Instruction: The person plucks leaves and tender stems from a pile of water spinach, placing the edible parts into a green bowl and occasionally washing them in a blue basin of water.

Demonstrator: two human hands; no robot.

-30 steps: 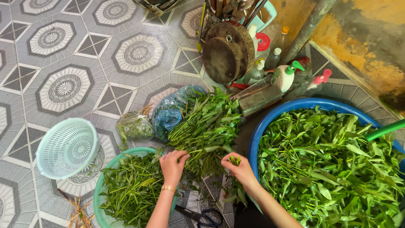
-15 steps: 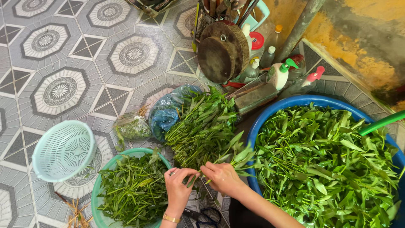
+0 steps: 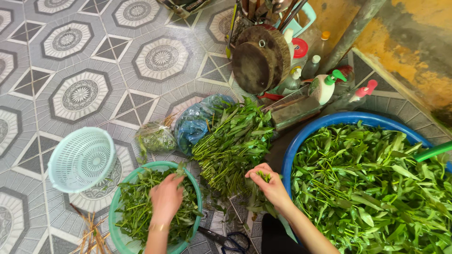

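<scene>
Down on the tiled floor [image 3: 94, 56], the green basin [image 3: 194, 181] of picked leafy stems sits as the middle of things, and the left hand [image 3: 165, 197] lies inside it, fingers loosely curled down onto the greens; from here I cannot tell whether they grip a stem or only press on the pile. Just right of the basin, the right hand [image 3: 268, 183] has its fingertips pinched together around a small sprig of leaves [image 3: 263, 177], held over the near end of the bundle of long stems [image 3: 233, 146]. That bundle lies on the floor beyond and to the right of the basin, fanned toward the wall. Further right, well past the bundle, a big blue tub [image 3: 301, 141] is heaped with the same greens. Left of the basin, touching its rim or nearly so, stands a pale mint colander [image 3: 81, 160], tipped slightly. Beyond the basin lie a clear bag of greens [image 3: 155, 137] and a blue plastic bag [image 3: 193, 126]. At the basin's near right edge a pair of dark scissors [image 3: 226, 239] rests on the tiles. Far beyond, a round wooden chopping block [image 3: 256, 61] leans among bottles.
</scene>
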